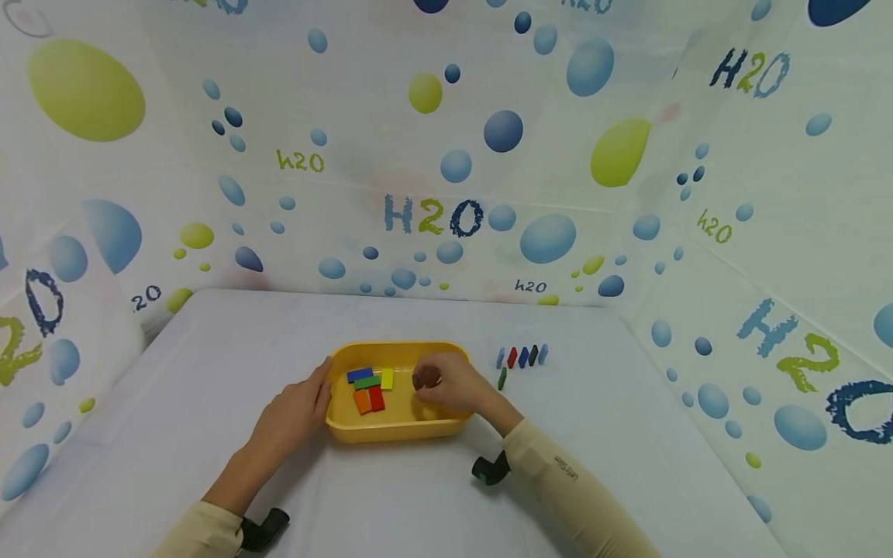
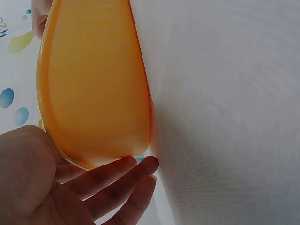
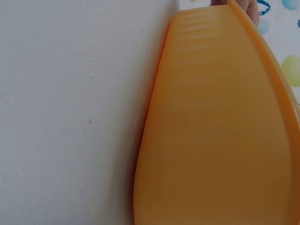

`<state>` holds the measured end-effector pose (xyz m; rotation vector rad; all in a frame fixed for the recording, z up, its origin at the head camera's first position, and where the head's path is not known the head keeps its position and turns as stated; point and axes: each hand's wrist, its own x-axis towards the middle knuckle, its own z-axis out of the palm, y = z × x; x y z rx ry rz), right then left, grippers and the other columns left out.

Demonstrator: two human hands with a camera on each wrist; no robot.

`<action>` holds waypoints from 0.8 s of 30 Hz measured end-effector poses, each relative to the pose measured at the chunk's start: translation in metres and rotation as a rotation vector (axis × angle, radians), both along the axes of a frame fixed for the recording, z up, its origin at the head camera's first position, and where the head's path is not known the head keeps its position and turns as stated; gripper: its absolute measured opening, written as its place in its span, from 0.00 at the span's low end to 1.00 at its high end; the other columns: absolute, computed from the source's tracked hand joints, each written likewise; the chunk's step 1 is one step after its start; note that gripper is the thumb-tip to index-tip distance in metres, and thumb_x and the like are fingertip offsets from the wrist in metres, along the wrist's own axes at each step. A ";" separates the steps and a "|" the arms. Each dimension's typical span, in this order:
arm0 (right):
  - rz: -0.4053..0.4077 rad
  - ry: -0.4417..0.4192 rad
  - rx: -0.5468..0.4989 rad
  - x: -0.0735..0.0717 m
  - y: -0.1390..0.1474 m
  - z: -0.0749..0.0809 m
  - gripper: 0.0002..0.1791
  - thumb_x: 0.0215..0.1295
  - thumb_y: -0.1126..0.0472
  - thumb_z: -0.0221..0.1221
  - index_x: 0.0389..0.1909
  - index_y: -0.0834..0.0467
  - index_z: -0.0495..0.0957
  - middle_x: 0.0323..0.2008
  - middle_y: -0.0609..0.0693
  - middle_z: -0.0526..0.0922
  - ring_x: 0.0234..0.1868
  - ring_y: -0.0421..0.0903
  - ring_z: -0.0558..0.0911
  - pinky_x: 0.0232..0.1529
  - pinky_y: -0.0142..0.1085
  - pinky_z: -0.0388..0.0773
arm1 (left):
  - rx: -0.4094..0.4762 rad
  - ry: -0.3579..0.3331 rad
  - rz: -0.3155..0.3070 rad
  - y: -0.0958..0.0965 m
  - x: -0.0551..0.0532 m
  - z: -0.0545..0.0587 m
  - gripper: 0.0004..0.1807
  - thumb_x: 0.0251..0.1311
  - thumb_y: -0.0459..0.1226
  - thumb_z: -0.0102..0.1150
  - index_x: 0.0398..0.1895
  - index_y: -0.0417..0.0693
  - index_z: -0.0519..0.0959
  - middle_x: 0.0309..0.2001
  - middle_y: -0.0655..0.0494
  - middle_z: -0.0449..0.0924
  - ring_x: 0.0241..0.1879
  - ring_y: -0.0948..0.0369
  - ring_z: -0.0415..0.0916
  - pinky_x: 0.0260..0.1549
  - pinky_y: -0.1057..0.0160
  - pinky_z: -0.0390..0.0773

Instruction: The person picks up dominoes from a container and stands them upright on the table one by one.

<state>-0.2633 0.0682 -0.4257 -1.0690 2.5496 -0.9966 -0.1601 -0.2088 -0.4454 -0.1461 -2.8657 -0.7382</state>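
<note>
A yellow plastic tray (image 1: 398, 434) stands on the white-covered table. Along its left end lies my left hand (image 1: 296, 409), fingers fairly straight against the outer wall. The left wrist view shows those fingers (image 2: 117, 183) by the tray's lower corner. My right hand (image 1: 449, 381) is over the tray's right half, fingers curled down inside; I cannot tell whether they hold something. In the tray's left half lie flat blocks: blue (image 1: 360, 376), green (image 1: 367, 383), yellow (image 1: 387, 379), orange (image 1: 362, 401) and red (image 1: 377, 398). The right wrist view shows mostly the tray's outer wall (image 3: 215, 122).
Right of the tray, several thin pieces stand in a row on the table, among them a red one (image 1: 512, 357) and a black one (image 1: 533, 355). A green piece (image 1: 502, 378) stands in front of them. Patterned sheets (image 1: 349, 178) hang behind and at both sides.
</note>
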 end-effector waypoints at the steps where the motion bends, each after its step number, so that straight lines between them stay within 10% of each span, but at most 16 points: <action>1: 0.000 0.003 -0.007 0.000 0.001 0.000 0.07 0.66 0.65 0.70 0.41 0.54 0.83 0.36 0.41 0.83 0.39 0.42 0.81 0.47 0.34 0.79 | 0.002 -0.001 0.000 0.000 0.000 0.000 0.30 0.78 0.36 0.49 0.77 0.30 0.61 0.22 0.55 0.65 0.21 0.58 0.64 0.24 0.59 0.73; 24: -0.063 0.017 -0.079 -0.003 0.024 0.001 0.10 0.65 0.64 0.71 0.45 0.59 0.83 0.36 0.44 0.83 0.39 0.44 0.81 0.48 0.36 0.81 | -0.003 0.007 0.000 0.000 0.000 -0.001 0.30 0.78 0.36 0.49 0.76 0.29 0.61 0.24 0.54 0.70 0.21 0.58 0.65 0.23 0.58 0.74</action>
